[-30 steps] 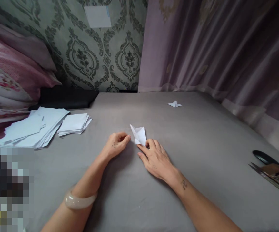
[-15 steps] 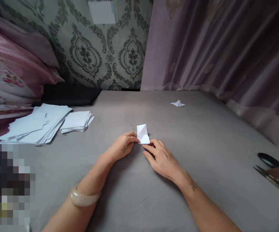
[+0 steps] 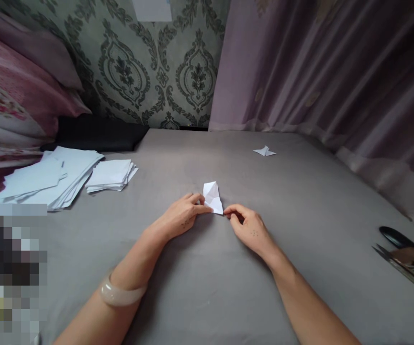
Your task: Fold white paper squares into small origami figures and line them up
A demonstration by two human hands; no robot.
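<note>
A small folded piece of white paper (image 3: 213,194) lies on the grey cloth between my two hands, with crease lines across it. My left hand (image 3: 188,211) grips its lower left side, the thumb over the bottom edge and the fingers bent at the side. At the lower right corner, the thumb and forefinger of my right hand (image 3: 248,227) close together in a pinch on the paper's tip. A pale bangle (image 3: 122,293) circles my left forearm.
Loose white sheets (image 3: 52,177) and a stack of smaller paper squares (image 3: 109,173) lie at left, before a black folded item (image 3: 99,135). A folded paper shape (image 3: 264,151) sits far right. Scissors (image 3: 384,254) and a black-handled object (image 3: 395,236) lie at the right edge.
My right hand has shifted right, from flat along the paper's bottom edge to a pinch at its corner. My left thumb now reaches further over the paper, whose upper part looks narrower.
</note>
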